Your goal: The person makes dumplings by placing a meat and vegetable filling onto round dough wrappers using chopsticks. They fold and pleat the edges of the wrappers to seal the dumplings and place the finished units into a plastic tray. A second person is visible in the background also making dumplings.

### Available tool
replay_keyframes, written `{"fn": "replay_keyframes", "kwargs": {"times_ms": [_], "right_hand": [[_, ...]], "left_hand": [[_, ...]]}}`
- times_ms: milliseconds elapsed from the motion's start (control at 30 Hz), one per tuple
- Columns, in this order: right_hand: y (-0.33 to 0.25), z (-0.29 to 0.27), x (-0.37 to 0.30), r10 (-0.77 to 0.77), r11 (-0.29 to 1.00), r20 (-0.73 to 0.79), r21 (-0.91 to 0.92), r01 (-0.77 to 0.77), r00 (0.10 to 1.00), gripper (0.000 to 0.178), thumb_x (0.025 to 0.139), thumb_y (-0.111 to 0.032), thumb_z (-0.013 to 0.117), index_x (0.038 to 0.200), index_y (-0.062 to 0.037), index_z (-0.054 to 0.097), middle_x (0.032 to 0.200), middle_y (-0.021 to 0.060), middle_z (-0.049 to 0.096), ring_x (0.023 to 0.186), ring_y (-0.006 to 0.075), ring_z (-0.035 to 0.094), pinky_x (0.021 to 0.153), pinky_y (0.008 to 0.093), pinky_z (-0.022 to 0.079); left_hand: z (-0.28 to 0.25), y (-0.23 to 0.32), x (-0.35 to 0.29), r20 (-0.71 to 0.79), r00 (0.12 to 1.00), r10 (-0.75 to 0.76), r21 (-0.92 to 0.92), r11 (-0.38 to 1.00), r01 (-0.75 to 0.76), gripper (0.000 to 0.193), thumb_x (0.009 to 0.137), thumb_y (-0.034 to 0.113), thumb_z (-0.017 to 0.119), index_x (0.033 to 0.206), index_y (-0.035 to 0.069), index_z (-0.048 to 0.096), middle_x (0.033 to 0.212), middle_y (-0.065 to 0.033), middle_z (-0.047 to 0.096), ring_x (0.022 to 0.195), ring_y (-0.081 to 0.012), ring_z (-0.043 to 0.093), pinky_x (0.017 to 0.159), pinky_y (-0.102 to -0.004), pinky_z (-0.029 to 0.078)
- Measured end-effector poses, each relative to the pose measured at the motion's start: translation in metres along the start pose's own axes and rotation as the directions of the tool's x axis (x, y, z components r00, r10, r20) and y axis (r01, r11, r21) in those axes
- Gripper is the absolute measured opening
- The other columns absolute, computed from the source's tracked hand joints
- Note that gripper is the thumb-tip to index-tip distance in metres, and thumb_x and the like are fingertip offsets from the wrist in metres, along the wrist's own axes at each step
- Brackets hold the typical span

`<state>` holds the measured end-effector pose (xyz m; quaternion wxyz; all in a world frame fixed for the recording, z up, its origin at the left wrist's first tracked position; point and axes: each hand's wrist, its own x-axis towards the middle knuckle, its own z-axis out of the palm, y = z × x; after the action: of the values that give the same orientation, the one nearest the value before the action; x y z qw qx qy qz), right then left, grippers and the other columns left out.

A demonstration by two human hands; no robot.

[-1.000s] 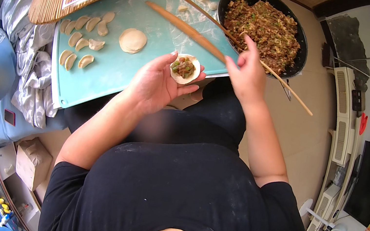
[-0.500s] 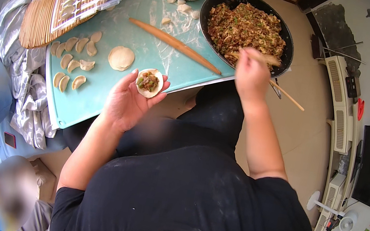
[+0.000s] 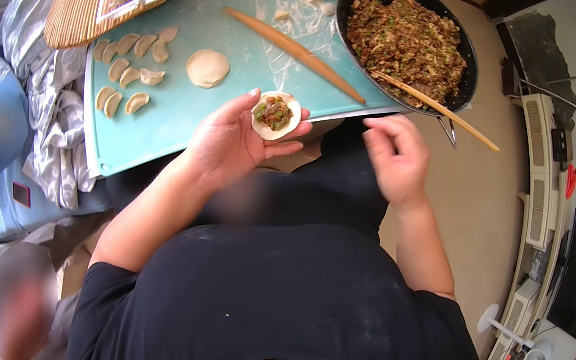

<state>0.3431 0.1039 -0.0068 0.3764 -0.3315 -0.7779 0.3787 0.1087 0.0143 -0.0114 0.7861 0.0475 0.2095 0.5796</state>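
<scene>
Black pan (image 3: 470, 66) holds filling (image 3: 409, 41) while left hand (image 3: 232, 138) cradles filled wrapper (image 3: 275, 116), right hand (image 3: 399, 160) half-curled.

The left hand (image 3: 233, 141) is cupped palm-up, fingers (image 3: 284, 150) half-curled; right of them, the right hand (image 3: 398, 159) hovers, loosely bent.

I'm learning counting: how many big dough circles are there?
2: bare circle on the green board, filled circle in the left hand. More may hide under the bare one.

Bright light, strong fisheye curvature
</scene>
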Motion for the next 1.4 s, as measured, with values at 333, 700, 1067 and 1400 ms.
{"fn": "replay_keyframes", "kwargs": {"times_ms": [333, 700, 1067, 1400], "right_hand": [[-0.05, 0.065, 0.037, -0.721, 0.581, 0.323, -0.199, 0.789, 0.613, 0.013, 0.068, -0.013, 0.063, 0.08, -0.015, 0.066, 0.102, 0.0006, 0.058, 0.096, 0.0208, 0.054, 0.075, 0.0331, 0.046], [-0.053, 0.072, 0.035, -0.778, 0.504, 0.3, -0.226, 0.834, 0.552, 0.015, 0.07, -0.015, 0.062, 0.083, -0.0081, 0.064, 0.092, 0.0021, 0.061, 0.085, 0.0194, 0.056, 0.068, 0.0326, 0.045], [-0.068, 0.074, 0.03, -0.666, 0.713, 0.156, -0.153, 0.684, 0.729, 0.024, 0.062, -0.005, 0.072, 0.083, -0.0073, 0.061, 0.083, 0.004, 0.055, 0.075, 0.0228, 0.052, 0.066, 0.0327, 0.043], [-0.073, 0.073, 0.026, -0.598, 0.793, 0.132, -0.051, 0.608, 0.791, 0.026, 0.062, -0.003, 0.072, 0.085, -0.009, 0.061, 0.085, 0.005, 0.055, 0.075, 0.0229, 0.048, 0.067, 0.032, 0.04]], "left_hand": [[0.001, -0.005, -0.031, -0.054, 0.998, 0.044, 0.044, 0.998, -0.042, 0.033, 0.092, 0.03, 0.044, 0.111, 0.004, 0.052, 0.106, -0.0116, 0.059, 0.098, -0.0235, 0.059, 0.085, -0.0382, 0.046], [0.009, -0.008, -0.036, -0.11, 0.976, 0.187, 0.264, 0.952, -0.153, 0.03, 0.092, 0.02, 0.051, 0.114, 0.001, 0.054, 0.105, -0.0082, 0.059, 0.091, -0.0167, 0.059, 0.082, -0.0335, 0.051], [0.01, -0.012, -0.049, 0.072, 0.942, 0.328, 0.429, 0.843, -0.326, 0.038, 0.089, 0.022, 0.057, 0.119, 0.0, 0.051, 0.108, -0.0087, 0.059, 0.097, -0.0144, 0.058, 0.086, -0.0311, 0.049], [0.013, -0.013, -0.06, 0.144, 0.878, 0.457, 0.759, 0.518, -0.394, 0.038, 0.079, 0.0, 0.063, 0.116, -0.001, 0.055, 0.101, -0.0054, 0.062, 0.089, -0.0088, 0.058, 0.079, -0.0245, 0.049]]}}
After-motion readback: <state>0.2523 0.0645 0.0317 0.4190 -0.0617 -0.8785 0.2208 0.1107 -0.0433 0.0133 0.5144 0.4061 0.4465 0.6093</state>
